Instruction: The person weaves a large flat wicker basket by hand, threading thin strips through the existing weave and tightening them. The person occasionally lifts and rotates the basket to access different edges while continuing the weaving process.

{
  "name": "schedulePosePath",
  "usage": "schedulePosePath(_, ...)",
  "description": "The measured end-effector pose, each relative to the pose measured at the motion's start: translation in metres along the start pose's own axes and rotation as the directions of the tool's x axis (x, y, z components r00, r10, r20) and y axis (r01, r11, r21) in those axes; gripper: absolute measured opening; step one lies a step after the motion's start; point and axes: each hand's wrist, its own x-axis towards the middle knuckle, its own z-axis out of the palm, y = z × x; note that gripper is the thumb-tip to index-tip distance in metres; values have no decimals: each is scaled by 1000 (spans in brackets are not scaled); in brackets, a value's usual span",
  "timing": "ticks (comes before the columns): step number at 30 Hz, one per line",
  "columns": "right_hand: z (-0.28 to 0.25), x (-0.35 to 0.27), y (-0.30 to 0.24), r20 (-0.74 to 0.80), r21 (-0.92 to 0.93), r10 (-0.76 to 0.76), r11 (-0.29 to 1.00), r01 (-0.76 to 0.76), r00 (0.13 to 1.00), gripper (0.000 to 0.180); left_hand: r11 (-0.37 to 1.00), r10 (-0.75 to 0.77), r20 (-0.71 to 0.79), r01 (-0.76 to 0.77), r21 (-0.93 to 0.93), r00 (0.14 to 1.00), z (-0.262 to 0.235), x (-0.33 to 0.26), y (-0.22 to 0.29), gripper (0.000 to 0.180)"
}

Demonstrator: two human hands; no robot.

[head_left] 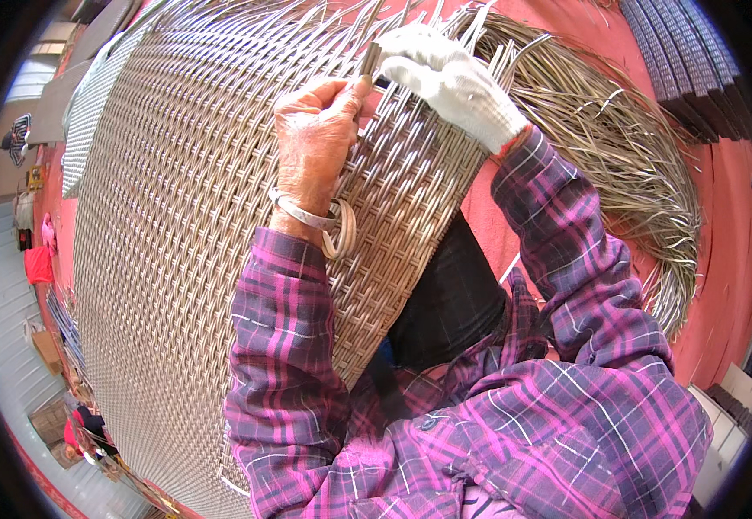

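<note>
Behind the work we see a red floor [731,216] running up the right side. On it lies a loose bundle of grey strands [644,173], curved and fanned out. At the upper right sits a stack of dark ribbed panels [683,60] (how many we cannot tell). Far left, a red cloth [38,264] hangs near a pale corrugated wall [0,320], and lower down we make out a cardboard box [47,346] and 1 person in red [75,430].
</note>
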Motion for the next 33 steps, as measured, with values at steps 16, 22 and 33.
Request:
schedulePosePath(16,19,7,23,266,-628,-101,736,252,959,36,322,123,129,-162,933,984,3,18,-7,23)
schedulePosePath(22,14,26,26,390,-461,109,883,91,914,37,510,42,38,-54,858,998,-6,33,-26,24)
schedulePosePath(33,32,30,47,149,-507,-162,834,216,976,19,453,411,54,-256,854,910,18,18,-39,24)
